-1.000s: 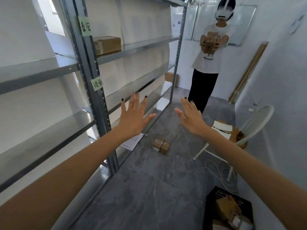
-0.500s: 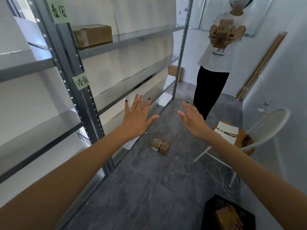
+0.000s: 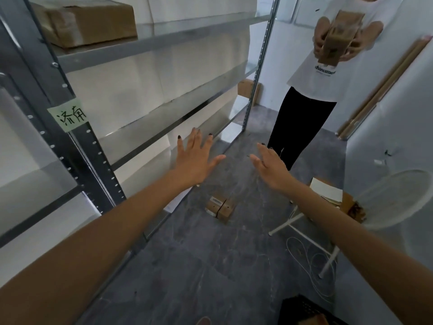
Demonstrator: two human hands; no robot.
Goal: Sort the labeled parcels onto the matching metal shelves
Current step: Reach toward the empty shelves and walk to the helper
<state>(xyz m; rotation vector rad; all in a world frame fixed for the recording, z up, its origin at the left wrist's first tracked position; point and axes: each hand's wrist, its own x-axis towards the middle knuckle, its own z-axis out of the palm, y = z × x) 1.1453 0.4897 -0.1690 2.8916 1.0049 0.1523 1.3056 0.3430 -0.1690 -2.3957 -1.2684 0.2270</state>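
Note:
My left hand [image 3: 195,158] and my right hand [image 3: 270,166] are stretched out in front of me, palms facing each other, fingers spread, both empty. Beyond them a person in a white shirt holds a brown cardboard parcel [image 3: 338,36] out toward me with both hands. A small taped parcel [image 3: 220,207] lies on the grey floor below my hands. A larger cardboard box [image 3: 86,22] sits on the upper level of the metal shelf [image 3: 152,43] at the left. A green handwritten label [image 3: 69,117] is stuck on the shelf post.
A white chair [image 3: 393,198] with papers and a box on its seat stands at the right, cables on the floor under it. A black crate [image 3: 304,310] is at the bottom right. Another box [image 3: 248,89] sits behind the far shelf post. Wooden strips lean on the right wall.
The view has moved closer to the shelf and the person, and tilted down. My hands stay spread and empty. The person still holds the parcel out.

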